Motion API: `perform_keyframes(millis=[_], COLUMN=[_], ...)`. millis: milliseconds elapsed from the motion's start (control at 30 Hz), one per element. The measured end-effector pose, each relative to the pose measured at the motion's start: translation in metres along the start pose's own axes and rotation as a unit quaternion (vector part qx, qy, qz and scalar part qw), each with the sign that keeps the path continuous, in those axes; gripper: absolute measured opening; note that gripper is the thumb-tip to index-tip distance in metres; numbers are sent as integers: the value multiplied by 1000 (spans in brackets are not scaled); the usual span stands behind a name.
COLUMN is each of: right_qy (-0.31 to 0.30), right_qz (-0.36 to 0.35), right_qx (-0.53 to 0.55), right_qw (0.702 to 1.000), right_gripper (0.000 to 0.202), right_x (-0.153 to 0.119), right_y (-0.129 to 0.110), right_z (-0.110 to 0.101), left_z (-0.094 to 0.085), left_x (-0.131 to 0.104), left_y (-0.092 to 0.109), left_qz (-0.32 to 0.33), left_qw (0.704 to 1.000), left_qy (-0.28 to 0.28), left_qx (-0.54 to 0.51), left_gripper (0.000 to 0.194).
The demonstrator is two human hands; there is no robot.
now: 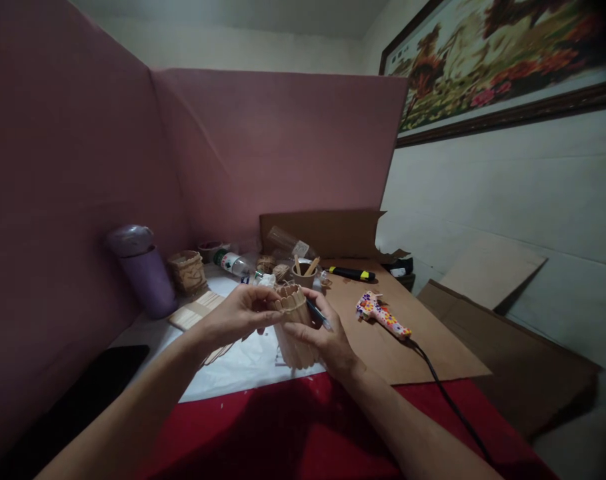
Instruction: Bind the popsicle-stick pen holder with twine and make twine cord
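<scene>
The stick cup is standing slightly tilted between both hands, above the front of the white sheet. The left hand is pinching its upper edge between thumb and fingers. The right hand is closing around its side, thumb pressing the front, while also holding a dark pen. A flowered glue gun is lying rightward on brown cardboard.

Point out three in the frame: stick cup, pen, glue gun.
Stick cup (293,316): head view, on its stick wall.
Pen (316,313): head view, on its dark barrel.
Glue gun (385,318): head view, on its flowered body.
</scene>
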State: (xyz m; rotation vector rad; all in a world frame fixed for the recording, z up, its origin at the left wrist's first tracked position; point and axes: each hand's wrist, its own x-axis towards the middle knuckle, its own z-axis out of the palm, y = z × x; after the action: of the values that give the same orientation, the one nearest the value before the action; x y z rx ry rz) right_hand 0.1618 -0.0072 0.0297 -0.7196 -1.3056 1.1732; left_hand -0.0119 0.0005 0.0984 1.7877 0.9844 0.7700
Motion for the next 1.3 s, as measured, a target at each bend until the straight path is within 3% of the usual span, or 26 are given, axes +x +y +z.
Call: perform_keyframes(millis=[133,333,567,833,1033,1300], right_qy=[16,34,21,11,1,-4], right_qz=[26,40,64,45,44,44], right_qx=[-19,-59,-55,-84,-83,-92], right_qw=[999,997,996,995,996,995], right_gripper=[63,61,63,62,61,63], right_x=[0,-1,-1,-2,-2,-2], right_y=[0,-1,0,2,0,0], right_z=[-1,0,0,-1,0,-1], left_z=[-6,-6,-11,-2,-2,0], left_x=[9,13,10,7,6,3], left_y=[1,-6,-19,-25,-31,-34], left_qz=[-37,-75,-47,-71,-58,-58], left_qw=[998,993,987,986,982,984], left_qy=[-42,-42,-73,-6,-19,7], left_qx=[-11,-85,-138,-151,-177,-170], left_gripper=[27,21,20,22,21,23])
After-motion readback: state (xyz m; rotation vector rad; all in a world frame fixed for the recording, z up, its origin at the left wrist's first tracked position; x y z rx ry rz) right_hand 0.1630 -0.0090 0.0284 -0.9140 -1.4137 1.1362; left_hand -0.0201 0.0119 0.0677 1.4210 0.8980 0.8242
